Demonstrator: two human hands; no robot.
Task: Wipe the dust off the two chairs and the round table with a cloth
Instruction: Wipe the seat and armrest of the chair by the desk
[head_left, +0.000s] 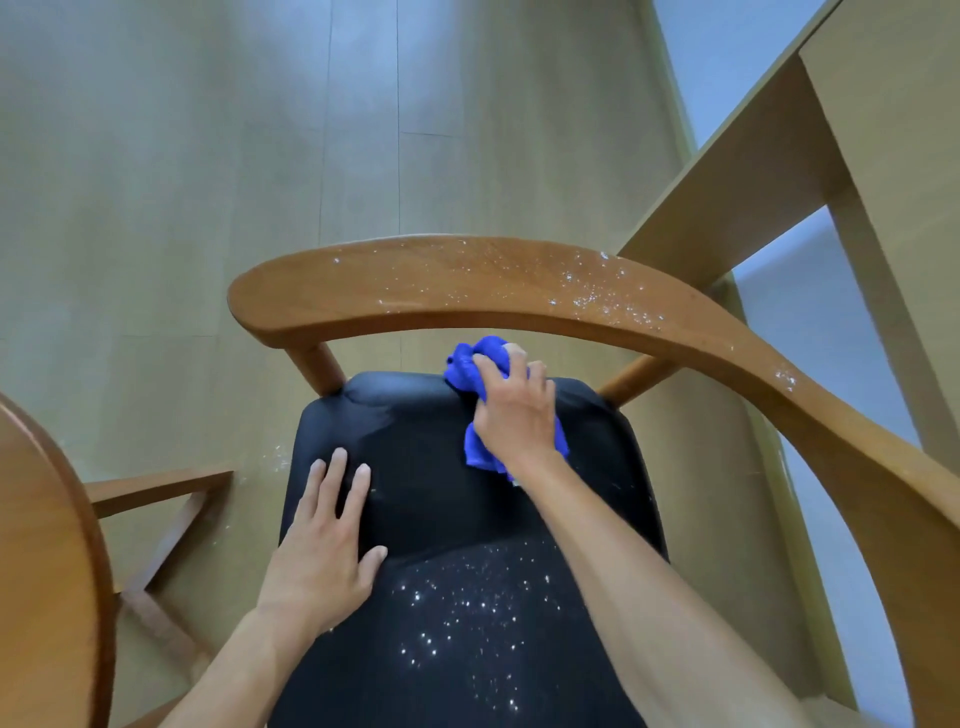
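Clearly the blue cloth (470, 371) is soft and light, so it is best held bunched in the palm. It lies on the far right part of the black chair seat (415, 467), and the right hand (514, 410) grips it, fingers curled over it. The left hand (324, 540) rests flat on the seat, fingers straight and holding nothing. White dust specks remain on the near seat and on the wooden backrest (493, 280).

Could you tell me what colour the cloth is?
Bright blue; the cloth shows in the head view.
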